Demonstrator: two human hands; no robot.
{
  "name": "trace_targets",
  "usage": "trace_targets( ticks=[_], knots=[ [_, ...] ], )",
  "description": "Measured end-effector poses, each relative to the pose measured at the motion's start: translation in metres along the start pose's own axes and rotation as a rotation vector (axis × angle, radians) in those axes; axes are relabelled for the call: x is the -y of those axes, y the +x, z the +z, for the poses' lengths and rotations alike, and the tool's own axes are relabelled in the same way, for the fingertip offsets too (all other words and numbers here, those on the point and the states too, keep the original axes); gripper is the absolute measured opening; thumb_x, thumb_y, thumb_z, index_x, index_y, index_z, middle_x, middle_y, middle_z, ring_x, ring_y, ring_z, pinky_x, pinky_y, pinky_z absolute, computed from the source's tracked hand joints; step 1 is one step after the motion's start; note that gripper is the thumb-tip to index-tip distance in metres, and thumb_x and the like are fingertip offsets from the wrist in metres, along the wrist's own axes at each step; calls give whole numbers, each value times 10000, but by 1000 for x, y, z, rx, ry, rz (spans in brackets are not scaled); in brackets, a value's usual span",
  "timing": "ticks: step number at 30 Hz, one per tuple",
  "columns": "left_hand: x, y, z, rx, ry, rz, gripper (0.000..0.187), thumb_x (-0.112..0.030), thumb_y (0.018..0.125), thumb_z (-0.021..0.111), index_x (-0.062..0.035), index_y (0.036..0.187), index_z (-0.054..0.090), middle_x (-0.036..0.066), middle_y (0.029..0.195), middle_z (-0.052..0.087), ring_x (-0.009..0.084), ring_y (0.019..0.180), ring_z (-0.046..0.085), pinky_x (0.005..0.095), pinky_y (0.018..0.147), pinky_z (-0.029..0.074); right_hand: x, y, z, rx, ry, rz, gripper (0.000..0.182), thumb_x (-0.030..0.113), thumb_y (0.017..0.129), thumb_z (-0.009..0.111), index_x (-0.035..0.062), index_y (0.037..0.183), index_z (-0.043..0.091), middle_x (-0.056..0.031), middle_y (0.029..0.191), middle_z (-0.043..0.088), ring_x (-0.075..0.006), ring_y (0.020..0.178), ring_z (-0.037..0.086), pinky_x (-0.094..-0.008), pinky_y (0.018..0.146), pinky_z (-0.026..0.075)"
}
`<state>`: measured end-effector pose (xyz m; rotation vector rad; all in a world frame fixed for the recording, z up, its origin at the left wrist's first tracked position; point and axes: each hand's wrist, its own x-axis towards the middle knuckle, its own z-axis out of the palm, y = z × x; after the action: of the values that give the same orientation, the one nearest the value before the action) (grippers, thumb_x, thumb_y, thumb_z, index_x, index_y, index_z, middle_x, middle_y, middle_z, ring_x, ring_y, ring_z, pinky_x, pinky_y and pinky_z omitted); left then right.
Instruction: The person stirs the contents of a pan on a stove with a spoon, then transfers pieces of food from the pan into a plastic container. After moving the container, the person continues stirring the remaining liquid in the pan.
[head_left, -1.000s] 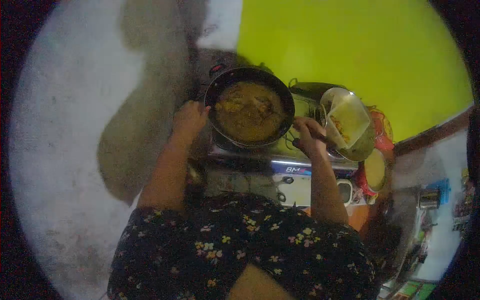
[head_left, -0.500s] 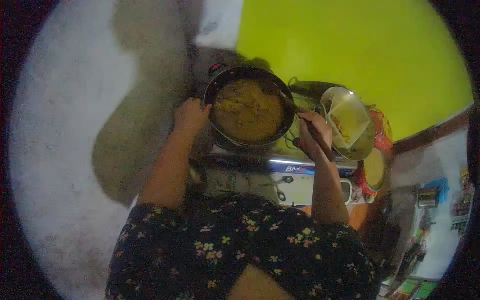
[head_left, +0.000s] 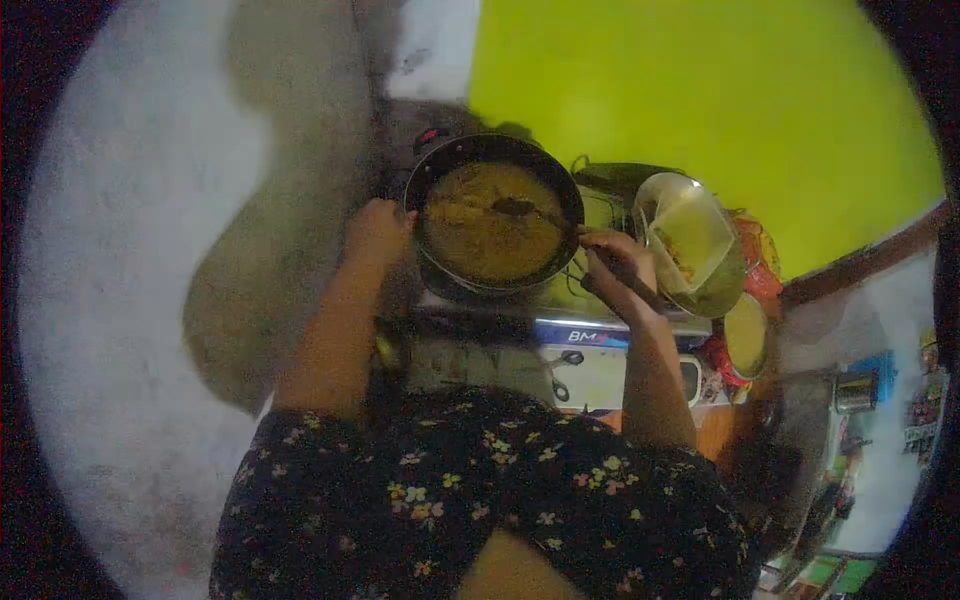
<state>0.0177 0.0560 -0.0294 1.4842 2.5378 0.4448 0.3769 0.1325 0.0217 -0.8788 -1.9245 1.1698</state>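
Note:
A deep dark pan [head_left: 494,286] sits on a gas stove [head_left: 600,335], with a yellowish-brown stew [head_left: 480,235] inside. At the pan's left rim my left hand [head_left: 376,232] is closed; a handle there, if any, is hidden by the fingers. My right hand [head_left: 622,268] grips the long handle of a cooking spoon [head_left: 514,206] at the pan's right side. The spoon's dark head shows above or at the surface of the stew, near the pan's middle. Its handle runs back under my palm toward the wrist.
Right of the pan stand a metal bowl with a pale plastic container [head_left: 692,245], and a round yellowish-lidded tub [head_left: 745,335]. Black scissors [head_left: 566,375] lie near the stove's front. A bright green wall [head_left: 700,100] rises behind, and a dark pan lies beside it.
The spoon's head has moved from the pan's right edge to the middle of the stew. My right hand has shifted slightly left and lower. My left hand stays at the rim.

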Motion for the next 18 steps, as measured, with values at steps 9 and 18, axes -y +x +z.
trace_targets(
  ticks=[9,18],
  knots=[
    [3,-10,3,-103,67,8,402,-362,921,516,2,1067,603,190,1104,574,356,1045,566,457,880,462,8,-3,-27,-185,106,-81,93,5,859,588,15,945,623,-105,1018,658,-186,955,603,-315,871,464],
    [-4,-19,-14,0,66,-49,396,-371,918,516,-13,1063,607,187,1112,574,363,1046,565,460,890,463,-7,-7,-2,-138,64,188,135,-32,832,609,63,922,644,-78,950,660,-142,825,602,-271,773,484]
  ],
)
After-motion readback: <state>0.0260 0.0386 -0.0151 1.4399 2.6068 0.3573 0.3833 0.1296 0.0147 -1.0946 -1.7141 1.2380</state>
